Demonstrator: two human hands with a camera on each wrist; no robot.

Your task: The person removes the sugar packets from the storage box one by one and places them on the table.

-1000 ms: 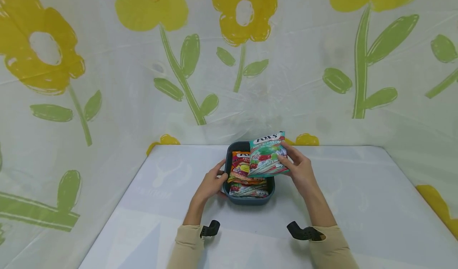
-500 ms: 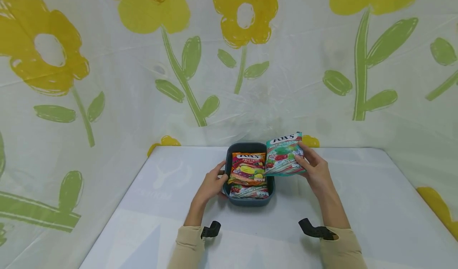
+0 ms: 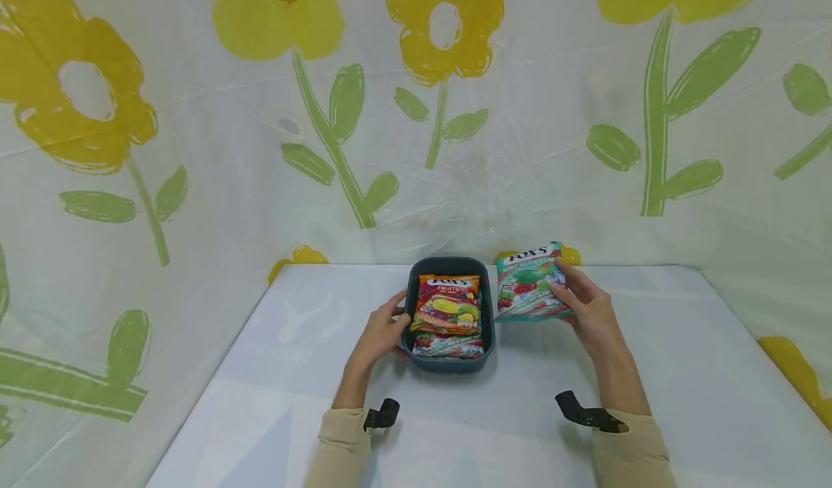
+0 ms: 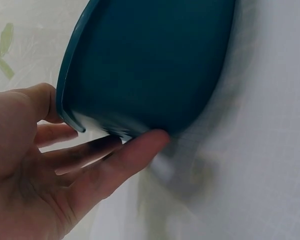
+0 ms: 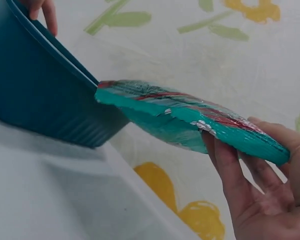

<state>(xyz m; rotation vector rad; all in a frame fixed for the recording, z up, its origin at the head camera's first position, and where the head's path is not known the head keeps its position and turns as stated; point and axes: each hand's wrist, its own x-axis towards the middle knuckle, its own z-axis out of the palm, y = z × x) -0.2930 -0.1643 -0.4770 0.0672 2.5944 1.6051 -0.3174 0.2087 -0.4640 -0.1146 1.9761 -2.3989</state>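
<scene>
A dark teal plastic bin (image 3: 448, 364) stands on the table, an orange candy bag (image 3: 448, 306) lying in it over a green-and-red candy bag (image 3: 448, 345). My left hand (image 3: 379, 333) grips the bin's left side; in the left wrist view, its thumb is at the rim and its fingers lie along the wall (image 4: 150, 60). Right of the bin, my right hand (image 3: 590, 313) pinches a teal mint candy bag (image 3: 529, 283) by its right edge, thumb on the printed front. The right wrist view shows this bag (image 5: 190, 117) raised above the table, fingers beneath it.
The bin rests near the back edge of the white table (image 3: 416, 430). Behind it hangs a pale curtain (image 3: 520, 185) printed with yellow flowers. Each wrist carries a black camera mount (image 3: 585, 411).
My right hand has carried the teal candy bag rightward, from over the bin to beside it, uncovering the orange bag. My left hand keeps its grip while the bin shifts slightly left.
</scene>
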